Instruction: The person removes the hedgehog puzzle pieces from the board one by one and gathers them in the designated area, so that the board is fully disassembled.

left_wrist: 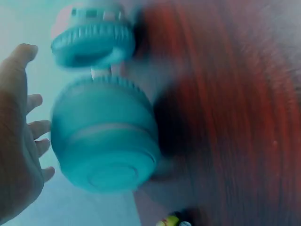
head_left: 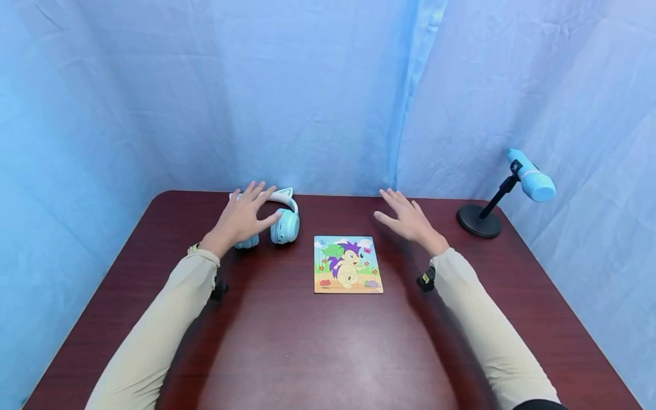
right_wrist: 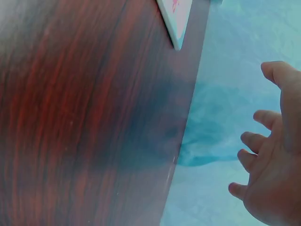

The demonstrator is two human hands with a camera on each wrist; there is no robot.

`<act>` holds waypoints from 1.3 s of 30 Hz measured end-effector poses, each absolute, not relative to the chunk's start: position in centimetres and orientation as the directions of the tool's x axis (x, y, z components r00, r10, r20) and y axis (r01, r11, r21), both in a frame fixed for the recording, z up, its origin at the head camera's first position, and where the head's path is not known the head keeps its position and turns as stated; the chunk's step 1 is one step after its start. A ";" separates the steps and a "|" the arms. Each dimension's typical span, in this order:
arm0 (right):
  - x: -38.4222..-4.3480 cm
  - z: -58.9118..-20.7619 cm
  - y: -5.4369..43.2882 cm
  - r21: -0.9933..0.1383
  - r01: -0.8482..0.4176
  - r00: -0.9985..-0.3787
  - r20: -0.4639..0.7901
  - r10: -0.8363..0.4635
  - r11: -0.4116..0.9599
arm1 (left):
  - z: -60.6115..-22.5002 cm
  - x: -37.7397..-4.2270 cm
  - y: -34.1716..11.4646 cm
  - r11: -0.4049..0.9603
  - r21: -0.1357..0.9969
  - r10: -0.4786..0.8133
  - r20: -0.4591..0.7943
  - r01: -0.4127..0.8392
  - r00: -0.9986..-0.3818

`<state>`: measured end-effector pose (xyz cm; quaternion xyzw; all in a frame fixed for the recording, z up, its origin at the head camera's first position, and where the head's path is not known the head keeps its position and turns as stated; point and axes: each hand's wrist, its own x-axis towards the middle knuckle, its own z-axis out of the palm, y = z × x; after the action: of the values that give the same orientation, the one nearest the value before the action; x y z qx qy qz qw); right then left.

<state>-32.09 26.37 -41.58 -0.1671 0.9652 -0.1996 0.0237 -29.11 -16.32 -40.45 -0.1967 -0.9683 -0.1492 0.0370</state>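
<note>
My left hand hovers with spread fingers over a pair of light-blue headphones with cat ears, holding nothing. In the left wrist view the headphones' ear cups show beside the hand, and I cannot tell whether any finger touches them. To the right, my right hand is held above the table, fingers extended, nothing in its grasp. Between the hands lies a square picture puzzle with a purple-haired hedgehog on it. Its corner appears at the top of the right wrist view, apart from the right hand.
A light-blue microphone on a black round-based stand is at the table's right rear. Blue curtains hang behind the dark red-brown table and along both sides.
</note>
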 end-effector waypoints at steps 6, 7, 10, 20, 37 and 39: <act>-31.3 -41.0 25.5 -0.454 -0.367 -0.907 -0.019 -0.421 0.812 | -39.9 -25.5 -12.9 0.698 0.441 0.457 0.330 0.563 -0.826; -31.1 -40.9 25.3 -0.465 -0.373 -0.900 -0.031 -0.436 0.803 | -40.0 -24.6 -12.2 0.663 0.474 0.464 0.347 0.580 -0.815; -30.2 -40.7 24.9 -0.507 -0.379 -0.878 -0.069 -0.474 0.775 | -40.4 -22.2 -10.5 0.586 0.541 0.490 0.355 0.603 -0.796; -27.9 -41.5 23.9 -0.517 -0.465 -0.817 -0.063 -0.574 0.719 | -44.1 -19.3 -8.0 0.642 0.588 0.572 0.062 0.493 -0.818; -27.5 -43.2 23.2 -0.399 -0.589 -0.743 -0.073 -0.665 0.703 | -44.6 -21.4 -7.5 0.682 0.557 0.634 -0.130 0.473 -0.762; -27.5 -43.1 23.1 -0.389 -0.590 -0.742 -0.085 -0.665 0.708 | -44.5 -21.4 -7.7 0.680 0.552 0.642 -0.129 0.483 -0.756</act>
<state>-27.48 23.08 -43.14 -0.3420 0.9175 -0.1708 0.1100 -21.40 -7.65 -44.51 -0.3116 -0.9026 -0.2512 -0.1583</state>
